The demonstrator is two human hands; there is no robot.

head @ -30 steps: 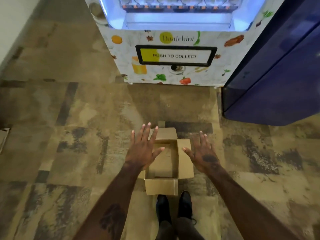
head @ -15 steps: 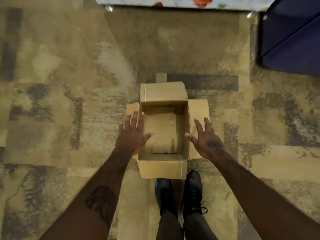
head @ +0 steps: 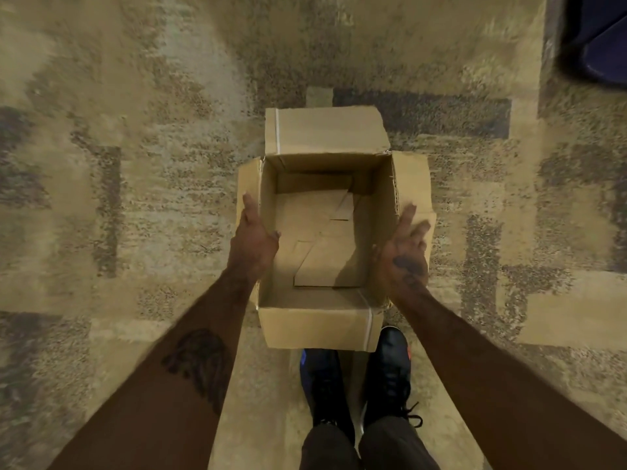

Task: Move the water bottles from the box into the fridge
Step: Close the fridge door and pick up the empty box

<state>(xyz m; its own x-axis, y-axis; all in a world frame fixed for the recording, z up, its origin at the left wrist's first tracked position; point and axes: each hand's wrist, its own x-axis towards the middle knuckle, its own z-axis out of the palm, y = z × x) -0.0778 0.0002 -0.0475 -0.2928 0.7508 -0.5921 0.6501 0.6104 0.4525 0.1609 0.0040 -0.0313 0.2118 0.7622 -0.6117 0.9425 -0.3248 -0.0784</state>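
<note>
- The left grip (head: 253,239) is open: its fingers (head: 249,208) lie straight along the outside of the cardboard box (head: 319,329), by the left wall, and the thumb reaches over that wall's rim.
- The right grip (head: 404,254) is open too, with its fingers (head: 407,215) stretched forward over the right side flap (head: 412,179). This part is blurred, so we cannot tell how firmly it touches.
- Neither grip closes around anything. We cannot tell whether they press the walls or only rest against them.
- The box sits directly between the two grips on the floor, with its top open and its four flaps folded outward.
- Between the grips, down inside the box, we see the interlocked cardboard bottom flaps (head: 322,245), partly shaded on the right grip's side.
- Beyond the fingertips, the far flap (head: 325,130) lies flat, pointing away from us, with a pale tape strip along its left edge.
- Behind the grips, toward our body, the near box wall carries a second tape strip close to its right corner.
- Just behind that wall stand two black shoes (head: 324,381), side by side, with dark trouser legs (head: 366,449) above them.
- The left forearm trailing from the left grip bears a dark tattoo (head: 200,362).
- All around lies a patterned carpet floor (head: 142,171) in tan and grey patches.
- Well beyond the right grip, at the far right corner, a dark blue object (head: 599,39) enters the view. We cannot tell what it is.
</note>
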